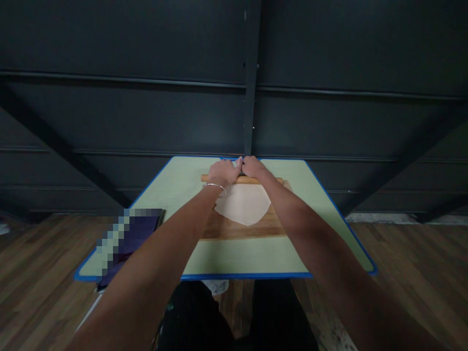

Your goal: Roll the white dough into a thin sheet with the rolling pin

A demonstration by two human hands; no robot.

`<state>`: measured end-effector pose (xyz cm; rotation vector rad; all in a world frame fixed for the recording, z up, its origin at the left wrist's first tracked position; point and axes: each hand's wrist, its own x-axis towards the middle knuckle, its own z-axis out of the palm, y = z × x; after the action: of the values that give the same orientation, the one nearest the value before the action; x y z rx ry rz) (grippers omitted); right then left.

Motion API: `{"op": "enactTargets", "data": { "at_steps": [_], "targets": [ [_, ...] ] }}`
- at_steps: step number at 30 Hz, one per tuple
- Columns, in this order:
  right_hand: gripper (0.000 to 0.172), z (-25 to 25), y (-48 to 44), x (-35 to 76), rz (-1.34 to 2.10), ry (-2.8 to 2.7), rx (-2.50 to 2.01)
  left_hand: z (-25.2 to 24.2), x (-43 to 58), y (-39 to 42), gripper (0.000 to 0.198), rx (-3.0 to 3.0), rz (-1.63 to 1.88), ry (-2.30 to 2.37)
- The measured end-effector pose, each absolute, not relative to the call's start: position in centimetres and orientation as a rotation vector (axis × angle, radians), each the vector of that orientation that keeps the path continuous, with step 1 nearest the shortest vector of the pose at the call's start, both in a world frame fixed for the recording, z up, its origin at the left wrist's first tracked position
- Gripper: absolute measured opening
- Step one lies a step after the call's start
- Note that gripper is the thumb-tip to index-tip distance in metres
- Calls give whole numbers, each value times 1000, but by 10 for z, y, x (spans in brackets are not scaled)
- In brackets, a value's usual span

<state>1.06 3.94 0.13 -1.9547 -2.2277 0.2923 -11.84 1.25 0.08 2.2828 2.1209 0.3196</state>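
Note:
A flat, pale sheet of dough (244,204) lies on a wooden board (237,232). Across the far part of the dough rests a wooden rolling pin (248,180). My left hand (224,170), with a thin bracelet at the wrist, is closed over the pin left of its middle. Close beside it, my right hand (253,167) is closed over the pin too, and the thumbs nearly meet. The fingertips of both hands are mostly hidden behind the knuckles. My right forearm covers part of the board's right side.
The board lies on a pale green table (248,258) with a blue edge. A dark, partly pixelated flat object (141,234) lies at the table's left. Beyond the far edge stands a dark panelled wall (164,117).

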Motion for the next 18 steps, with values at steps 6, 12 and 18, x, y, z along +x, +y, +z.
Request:
{"op": "enactTargets", "data": {
  "at_steps": [6, 12, 18],
  "targets": [
    [40, 3, 37, 10, 279, -2212, -1935, 1, -120, 14, 92, 2298, 264, 2075],
    [39, 4, 35, 10, 288, -2199, -1948, 2, -122, 20, 86, 2358, 150, 1907],
    [39, 10, 25, 8, 278, -2190, -1962, -3, -126, 31, 83, 2358, 81, 1815]
  ]
}}
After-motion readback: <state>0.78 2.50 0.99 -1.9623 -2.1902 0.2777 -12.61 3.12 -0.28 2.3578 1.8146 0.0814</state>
